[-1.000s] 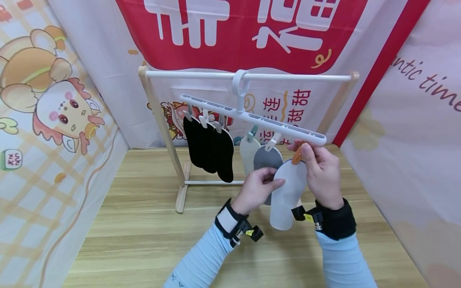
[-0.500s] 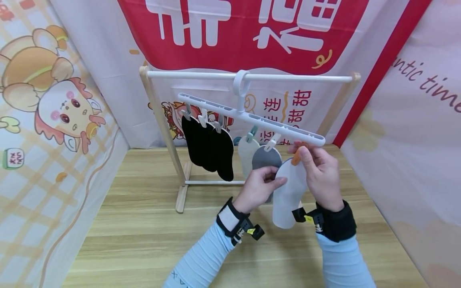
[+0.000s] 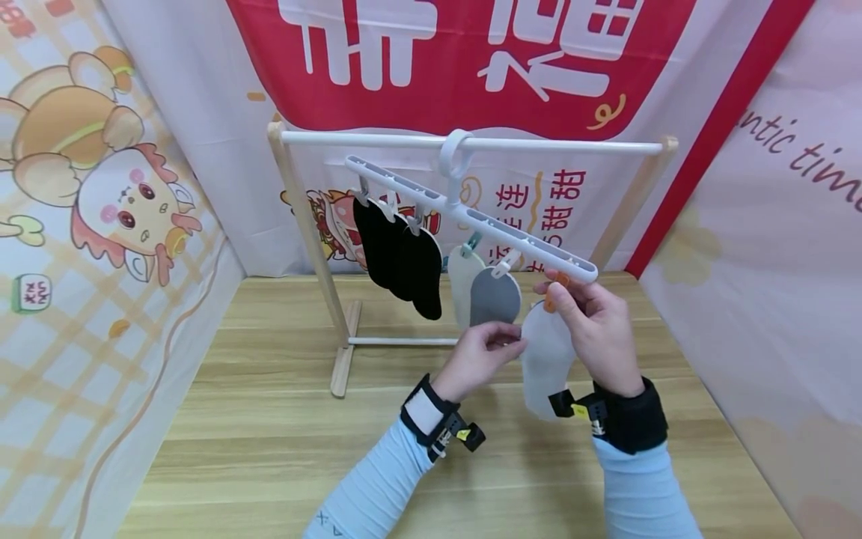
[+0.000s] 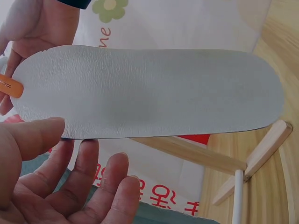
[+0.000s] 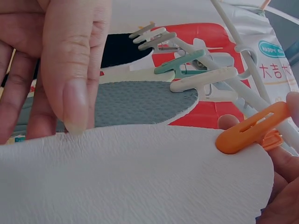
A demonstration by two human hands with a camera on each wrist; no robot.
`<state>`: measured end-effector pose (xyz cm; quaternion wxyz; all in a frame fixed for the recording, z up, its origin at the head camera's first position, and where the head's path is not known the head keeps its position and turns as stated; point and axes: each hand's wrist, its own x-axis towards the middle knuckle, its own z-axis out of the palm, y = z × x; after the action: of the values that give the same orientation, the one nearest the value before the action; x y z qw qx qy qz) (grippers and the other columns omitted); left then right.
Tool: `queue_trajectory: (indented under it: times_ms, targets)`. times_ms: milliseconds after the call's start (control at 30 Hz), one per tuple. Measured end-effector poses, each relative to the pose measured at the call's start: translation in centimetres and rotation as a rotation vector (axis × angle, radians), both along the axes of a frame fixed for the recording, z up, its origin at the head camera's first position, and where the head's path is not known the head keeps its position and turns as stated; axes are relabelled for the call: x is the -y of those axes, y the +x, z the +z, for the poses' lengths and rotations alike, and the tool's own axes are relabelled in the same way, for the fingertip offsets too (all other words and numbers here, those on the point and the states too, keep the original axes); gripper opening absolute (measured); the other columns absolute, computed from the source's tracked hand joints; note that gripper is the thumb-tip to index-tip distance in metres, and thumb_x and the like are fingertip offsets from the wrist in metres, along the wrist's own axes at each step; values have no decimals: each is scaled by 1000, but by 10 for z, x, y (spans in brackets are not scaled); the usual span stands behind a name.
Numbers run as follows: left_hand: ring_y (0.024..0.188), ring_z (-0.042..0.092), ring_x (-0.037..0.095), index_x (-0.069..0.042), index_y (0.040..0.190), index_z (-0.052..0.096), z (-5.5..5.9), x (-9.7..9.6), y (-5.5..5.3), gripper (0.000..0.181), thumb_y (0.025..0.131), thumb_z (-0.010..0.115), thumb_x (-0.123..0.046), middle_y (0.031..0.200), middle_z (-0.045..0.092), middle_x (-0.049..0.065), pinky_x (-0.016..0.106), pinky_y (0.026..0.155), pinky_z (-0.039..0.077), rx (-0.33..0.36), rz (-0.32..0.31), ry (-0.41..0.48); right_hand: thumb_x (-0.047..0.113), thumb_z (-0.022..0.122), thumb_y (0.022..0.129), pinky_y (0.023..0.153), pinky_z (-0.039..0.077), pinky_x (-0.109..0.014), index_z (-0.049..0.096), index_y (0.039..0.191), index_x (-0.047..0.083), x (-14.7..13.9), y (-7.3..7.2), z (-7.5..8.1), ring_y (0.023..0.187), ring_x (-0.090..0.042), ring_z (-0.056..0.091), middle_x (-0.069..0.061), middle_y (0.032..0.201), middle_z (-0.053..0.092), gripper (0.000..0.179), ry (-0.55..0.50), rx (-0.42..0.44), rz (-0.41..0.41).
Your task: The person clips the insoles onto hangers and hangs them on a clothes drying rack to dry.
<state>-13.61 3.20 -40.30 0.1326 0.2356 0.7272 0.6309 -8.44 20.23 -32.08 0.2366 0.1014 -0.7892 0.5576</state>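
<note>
My right hand pinches an orange clip under the right end of a white clip hanger. A pale grey-white insole hangs with its rounded end in that clip. My left hand lightly pinches the insole's left edge, thumb in front and index and middle fingertips partly hidden behind. Ring and little fingers reach out free in the left wrist view. Beside the hands, a grey insole hangs from a white clip, and a pale insole from a green clip.
Black insoles hang from grey and white clips at the hanger's left side. The hanger's hook sits on the white rail of a wooden-legged rack. Beneath is a wood-grain tabletop, with printed cloths around it.
The hanger has tilted further, its right end lower and its left end with the black insoles higher. The pale insole has shifted right, leaving less of it under my left thumb.
</note>
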Motion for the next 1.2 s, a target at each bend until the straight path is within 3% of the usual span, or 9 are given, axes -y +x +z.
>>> queue_trajectory:
  times_ms: [333,800,1200]
  targets:
    - [95,65,11,-14,121,68,-9,6,0,27,97,67,-26,109,68,-5,29,82,54,8,-11,10,19,59,101,96,48,-23,61,133,9,-2,-2,-3,105,-26,63,-12,119,68,34,-21,-4,24]
    - [98,65,13,-5,122,67,-12,32,5,29,97,65,-20,113,68,4,28,82,55,-77,4,-14,19,61,99,95,48,-21,58,135,6,-8,2,-3,107,-16,62,-10,122,67,39,12,-5,-15]
    - [97,64,14,-2,124,65,-16,63,9,30,99,63,-18,111,69,9,28,83,54,-240,47,-123,19,61,100,91,48,-17,56,140,11,-17,8,-1,106,-13,60,-11,129,63,41,79,1,-71]
